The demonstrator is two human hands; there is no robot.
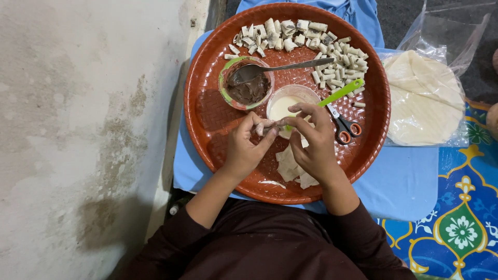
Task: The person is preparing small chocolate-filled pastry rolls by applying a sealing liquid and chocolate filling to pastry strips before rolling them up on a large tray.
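Observation:
Both hands meet over the middle of a round red-brown tray (pixel 207 111). My left hand (pixel 245 148) and my right hand (pixel 311 142) pinch a small pale dough roll (pixel 271 124) between their fingertips. Just beyond them stands a clear cup of white liquid (pixel 286 103) with a green-handled tool (pixel 342 92) leaning in it. A green-rimmed bowl of brown filling (pixel 248 91) holds a metal spoon (pixel 290 66). Several finished small rolls (pixel 332 52) lie heaped at the tray's far side. Cut pale wrapper pieces (pixel 290 166) lie under my right wrist.
Scissors with orange-lined handles (pixel 343 127) lie on the tray to the right. A clear bag of round flat wrappers (pixel 425 98) sits right of the tray. The tray rests on a light blue cloth (pixel 404 181) over a patterned mat (pixel 461 228). A stained wall (pixel 78 129) fills the left.

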